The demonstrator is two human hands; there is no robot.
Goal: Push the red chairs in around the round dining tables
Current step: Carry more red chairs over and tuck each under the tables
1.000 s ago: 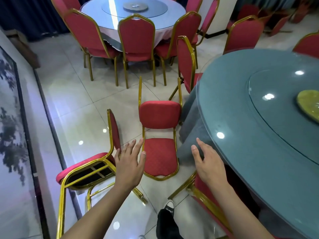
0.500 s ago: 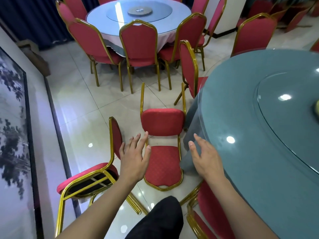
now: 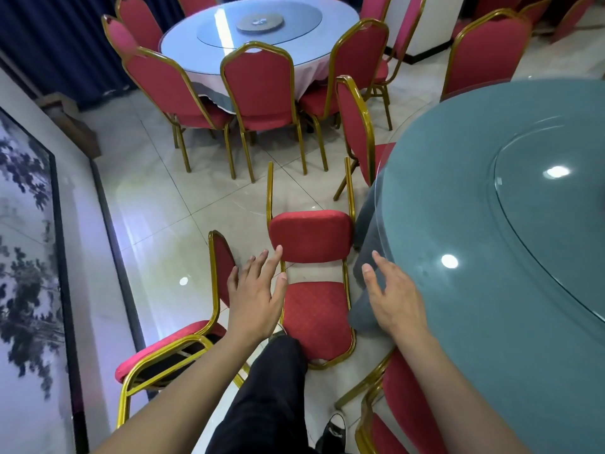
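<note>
A red chair with a gold frame (image 3: 312, 237) lies on its back on the floor, beside the grey-blue round table (image 3: 491, 257) at right. Both my hands reach out over it with straight, spread fingers and hold nothing: my left hand (image 3: 257, 298) above its left frame rail, my right hand (image 3: 391, 298) above its right side and the hanging tablecloth. A second red chair (image 3: 183, 339) lies tipped on its side at lower left. Another red chair (image 3: 402, 407) stands tucked at the table by my right forearm.
A white round table (image 3: 262, 37) ringed by several upright red chairs stands at the back. One red chair (image 3: 355, 126) is angled at the near table's far edge. A wall with a dark-framed picture (image 3: 29, 257) runs along the left. My leg in dark trousers (image 3: 262, 398) steps forward.
I have moved forward and both hands have come closer over the fallen chair. My dark-trousered leg has swung forward into view beneath them.
</note>
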